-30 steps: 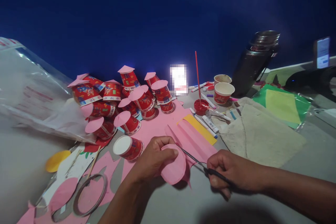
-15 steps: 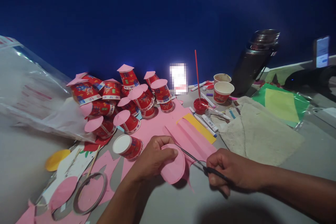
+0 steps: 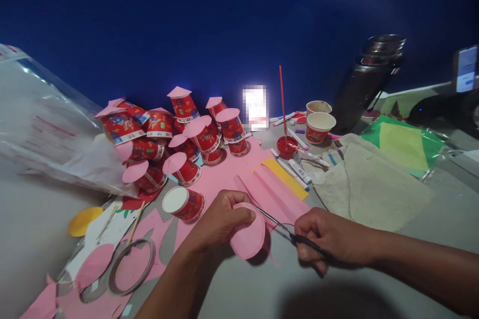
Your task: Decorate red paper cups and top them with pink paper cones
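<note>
My left hand (image 3: 228, 219) pinches a round pink paper disc (image 3: 249, 239) between thumb and fingers, just above the grey table. My right hand (image 3: 320, 239) grips the black handles of a pair of scissors (image 3: 277, 223), whose metal blades reach left to the disc's upper right edge. A thin pink strip of paper hangs below the blades. Left of my left hand a red paper cup (image 3: 192, 206) lies tilted, its white base showing. Behind it several red cups with pink paper cones (image 3: 204, 132) stand and lean in a cluster.
Pink sheets (image 3: 220, 177) lie behind my hands. A tape roll (image 3: 130, 286) and paper scraps are at left, beside a plastic bag (image 3: 56, 129). Markers (image 3: 299, 172), a red paint pot (image 3: 287, 148), two cups (image 3: 320, 127), a cloth (image 3: 374, 189) and a dark flask (image 3: 368, 79) stand or lie at right.
The view has shifted slightly, so the things on the table sit a little differently in frame. Both hands keep their hold on the disc and the scissors, in nearly the same pose.
</note>
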`<state>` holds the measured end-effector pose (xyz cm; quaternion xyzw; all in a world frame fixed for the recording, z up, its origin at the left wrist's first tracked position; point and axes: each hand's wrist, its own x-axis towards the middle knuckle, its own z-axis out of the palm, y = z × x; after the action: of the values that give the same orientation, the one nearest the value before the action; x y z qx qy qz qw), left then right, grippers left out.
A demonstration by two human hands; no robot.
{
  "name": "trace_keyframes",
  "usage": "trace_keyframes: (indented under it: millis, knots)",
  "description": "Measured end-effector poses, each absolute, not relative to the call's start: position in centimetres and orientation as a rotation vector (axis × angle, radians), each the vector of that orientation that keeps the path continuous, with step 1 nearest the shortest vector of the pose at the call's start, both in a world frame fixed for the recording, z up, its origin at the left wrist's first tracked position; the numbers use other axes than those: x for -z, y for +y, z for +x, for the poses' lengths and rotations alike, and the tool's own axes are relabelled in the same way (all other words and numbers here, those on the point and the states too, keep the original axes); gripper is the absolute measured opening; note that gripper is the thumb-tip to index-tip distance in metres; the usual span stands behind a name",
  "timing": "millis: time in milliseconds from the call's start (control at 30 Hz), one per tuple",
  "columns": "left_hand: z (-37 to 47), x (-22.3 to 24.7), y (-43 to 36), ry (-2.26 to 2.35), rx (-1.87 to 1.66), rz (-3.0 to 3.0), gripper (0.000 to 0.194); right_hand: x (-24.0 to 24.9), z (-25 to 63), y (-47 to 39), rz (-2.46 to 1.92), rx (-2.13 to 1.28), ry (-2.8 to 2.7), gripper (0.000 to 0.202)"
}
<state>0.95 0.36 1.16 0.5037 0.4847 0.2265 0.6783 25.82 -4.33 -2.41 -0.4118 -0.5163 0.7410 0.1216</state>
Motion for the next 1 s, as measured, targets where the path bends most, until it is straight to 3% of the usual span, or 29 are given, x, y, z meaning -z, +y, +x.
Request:
trace_keyframes:
  millis: [267,733,900,1000]
  knots:
    - [0.8,-1.6,0.3,1.097,-0.424,1.195,0.022,2.7,25.9,-4.4,-1.245,-2.155,-1.527,0.033]
    - [0.9,-1.9,0.3,1.126,-0.444,1.151,0.026,3.0,26.2,-4.3,-1.140,-2.129,-1.516,0.040]
    - [0.8,-1.9,0.1,0.998,-0.600,1.034,0.034,2.7,26.4,-4.0,-1.095,-2.004,-1.349,0.049]
    - [0.3,-1.8,-0.1,0.788,-0.680,1.008,0.037,2.5,26.8,-3.0,-1.238,-1.722,-1.394,0.044]
